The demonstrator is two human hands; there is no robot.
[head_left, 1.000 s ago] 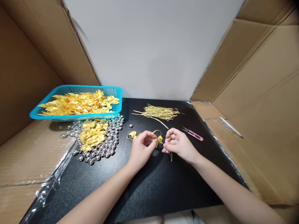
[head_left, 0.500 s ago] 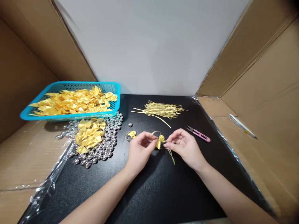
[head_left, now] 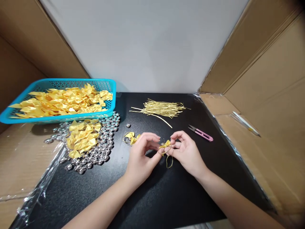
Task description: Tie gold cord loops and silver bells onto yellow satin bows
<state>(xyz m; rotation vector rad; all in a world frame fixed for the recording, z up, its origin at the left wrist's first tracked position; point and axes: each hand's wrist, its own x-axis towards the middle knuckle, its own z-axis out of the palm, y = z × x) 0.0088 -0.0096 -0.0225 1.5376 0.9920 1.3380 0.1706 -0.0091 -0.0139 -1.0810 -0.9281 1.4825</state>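
Between my two hands, just above the black table, is a small yellow ribbon bow (head_left: pixel 166 144) with a thin gold cord (head_left: pixel 169 162) looping down below it. My left hand (head_left: pixel 144 152) pinches the bow's left side between thumb and fingers. From the other side, my right hand (head_left: pixel 187 152) grips the bow and cord with thumb and fingertips. The fingers partly cover the bow, so the knot is hard to make out. Left of my left hand lies another yellow bow with a cord loop (head_left: pixel 130 137), partly hidden by the hand.
A blue basket (head_left: pixel 113 95) of yellow bows stands at the left. Before it, silver bells (head_left: pixel 105 149) surround a pile of yellow bows (head_left: pixel 83 138); one bell (head_left: pixel 128 125) lies apart. Gold cords (head_left: pixel 162 108) lie at the back, pink thread snips (head_left: pixel 202 133) at right. Cardboard walls flank the table.
My hands have come closer together, and the right fingers now cover more of the bow. The cord end that hung straight now shows as a loop. The view has shifted slightly.
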